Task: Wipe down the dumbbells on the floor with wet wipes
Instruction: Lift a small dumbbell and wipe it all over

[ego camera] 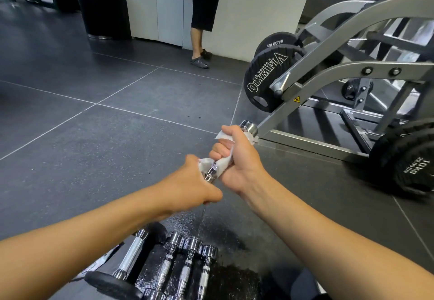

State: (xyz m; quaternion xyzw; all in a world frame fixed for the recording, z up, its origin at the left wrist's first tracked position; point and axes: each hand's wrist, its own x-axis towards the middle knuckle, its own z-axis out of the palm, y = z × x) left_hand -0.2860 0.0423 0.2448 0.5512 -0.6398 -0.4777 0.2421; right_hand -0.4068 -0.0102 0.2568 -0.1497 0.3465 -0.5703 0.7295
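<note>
I hold a small chrome dumbbell point(249, 127) up in front of me, tilted with its far head toward the machine. My right hand point(237, 156) grips its handle through a white wet wipe point(223, 163). My left hand point(191, 182) grips the near end of the dumbbell, and that end is mostly hidden in my fist. Below my arms several chrome dumbbells point(185, 266) lie side by side on the dark floor, and a larger one with a black head point(117, 278) lies to their left.
A grey plate-loaded machine point(333, 74) with black weight plates point(267, 76) stands at the right. A person point(203, 15) stands by a white counter point(258, 10) at the back. The floor patch around the dumbbells point(225, 236) looks wet. A packet edge point(101, 262) shows under my left forearm.
</note>
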